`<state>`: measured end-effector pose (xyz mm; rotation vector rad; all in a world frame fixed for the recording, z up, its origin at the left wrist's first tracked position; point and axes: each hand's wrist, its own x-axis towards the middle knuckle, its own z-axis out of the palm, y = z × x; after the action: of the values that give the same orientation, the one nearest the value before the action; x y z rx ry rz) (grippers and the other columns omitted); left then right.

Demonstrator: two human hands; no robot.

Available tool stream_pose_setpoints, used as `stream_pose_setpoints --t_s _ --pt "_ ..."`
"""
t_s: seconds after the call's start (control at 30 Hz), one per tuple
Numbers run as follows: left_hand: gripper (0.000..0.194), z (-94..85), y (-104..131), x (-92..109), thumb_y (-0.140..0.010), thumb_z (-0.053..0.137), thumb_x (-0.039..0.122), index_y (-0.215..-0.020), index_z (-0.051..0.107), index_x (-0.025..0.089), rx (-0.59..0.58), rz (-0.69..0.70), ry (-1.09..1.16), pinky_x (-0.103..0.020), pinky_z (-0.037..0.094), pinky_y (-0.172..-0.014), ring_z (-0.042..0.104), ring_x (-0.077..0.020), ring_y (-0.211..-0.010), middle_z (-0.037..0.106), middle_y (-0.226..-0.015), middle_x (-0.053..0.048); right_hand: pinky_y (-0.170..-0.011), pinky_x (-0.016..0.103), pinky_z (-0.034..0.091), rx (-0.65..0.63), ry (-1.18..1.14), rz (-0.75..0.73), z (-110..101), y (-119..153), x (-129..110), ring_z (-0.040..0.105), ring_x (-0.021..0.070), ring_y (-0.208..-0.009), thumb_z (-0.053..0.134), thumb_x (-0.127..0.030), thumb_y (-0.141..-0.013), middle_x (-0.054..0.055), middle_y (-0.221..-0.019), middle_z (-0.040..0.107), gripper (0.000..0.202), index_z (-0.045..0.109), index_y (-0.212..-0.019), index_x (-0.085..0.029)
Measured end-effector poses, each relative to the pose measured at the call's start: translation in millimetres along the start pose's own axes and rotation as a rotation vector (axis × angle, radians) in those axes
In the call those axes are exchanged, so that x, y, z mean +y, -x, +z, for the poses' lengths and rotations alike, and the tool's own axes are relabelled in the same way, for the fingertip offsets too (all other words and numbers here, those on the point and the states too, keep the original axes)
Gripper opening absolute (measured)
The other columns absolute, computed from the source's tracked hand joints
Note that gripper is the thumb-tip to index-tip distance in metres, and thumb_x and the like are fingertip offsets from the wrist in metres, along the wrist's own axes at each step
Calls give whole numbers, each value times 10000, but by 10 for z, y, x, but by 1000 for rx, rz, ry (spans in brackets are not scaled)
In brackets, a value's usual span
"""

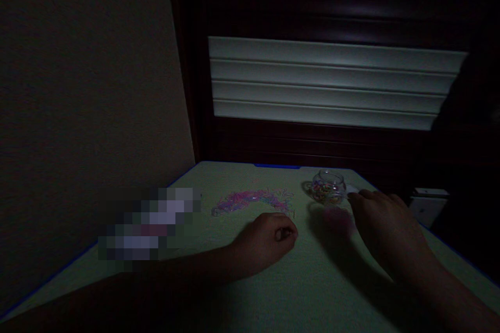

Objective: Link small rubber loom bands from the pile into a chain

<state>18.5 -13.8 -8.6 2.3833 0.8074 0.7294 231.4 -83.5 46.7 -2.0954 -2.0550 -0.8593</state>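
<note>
A curved pile of thin pink, purple and blue strands [253, 199] lies on the green tabletop [292, 291]. Just in front of it my left hand [269, 242] is curled with the fingers closed; whatever it may hold is too small and dark to tell. To the right stands a round glass jar [328, 187] with small coloured pieces inside. My right hand [386, 223] is beside the jar, fingers bent down and mostly hidden. Something whitish shows at its fingertips, and a blurred pink thing [339, 220] is just below the jar.
A pixelated patch covers an item [156, 223] at the table's left. Beyond the right edge sits a white box [427, 208]. A plain wall rises on the left, and dark panelling with a pale slatted section [324, 83] stands behind the table. The scene is dim.
</note>
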Motion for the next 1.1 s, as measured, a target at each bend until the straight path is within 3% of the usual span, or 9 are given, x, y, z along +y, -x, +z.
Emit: stream_pose_setpoints --t_s 0.2,0.33,0.5,0.67,0.77,0.97,1.1 --pt "154 15 -6 -5 -777 467 204 -765 616 168 8 -4 -5 -190 312 -534 460 -86 -609 526 -691 21 -615 322 325 32 -21 -25 -15 -11 -15 553 209 -665 453 -53 -735 70 -721 609 188 608 -750 -159" --pt "157 14 -8 13 -775 473 213 -768 623 165 3 -20 -20 -190 314 -534 464 -89 -616 539 -704 17 -617 304 341 50 -139 -124 17 -46 -68 549 187 -667 465 -155 -804 65 -770 622 149 614 -801 -170" --pt "161 16 -13 25 -775 473 210 -773 628 166 8 -19 -12 -191 309 -529 456 -86 -602 526 -679 20 -675 322 353 168 -241 -293 60 -30 -126 538 200 -718 506 -175 -806 41 -769 616 112 615 -831 -188" --pt "149 13 -6 13 -771 477 191 -784 624 172 -3 2 28 -190 311 -535 459 -82 -602 523 -681 27 -655 301 363 244 -400 -282 63 -6 -134 533 193 -736 488 -169 -818 61 -786 611 127 607 -776 -176" --pt "147 7 -7 16 -778 478 200 -781 622 174 3 1 14 -193 307 -531 454 -83 -601 515 -674 28 -653 279 363 208 -510 -309 84 -5 -151 535 174 -750 452 -177 -840 68 -807 607 170 606 -769 -177" --pt "122 3 -21 15 -768 490 182 -750 610 172 17 21 -20 -187 313 -545 458 -81 -616 503 -674 32 -558 230 312 -43 -565 -518 95 26 -275 492 107 -608 461 -125 -811 7 -693 567 148 568 -730 -187" --pt "113 6 -16 13 -771 497 187 -756 608 177 24 17 -37 -187 316 -545 464 -84 -628 516 -696 30 -568 236 313 -123 -574 -575 112 31 -317 497 107 -620 450 -161 -833 3 -697 572 144 553 -736 -188"
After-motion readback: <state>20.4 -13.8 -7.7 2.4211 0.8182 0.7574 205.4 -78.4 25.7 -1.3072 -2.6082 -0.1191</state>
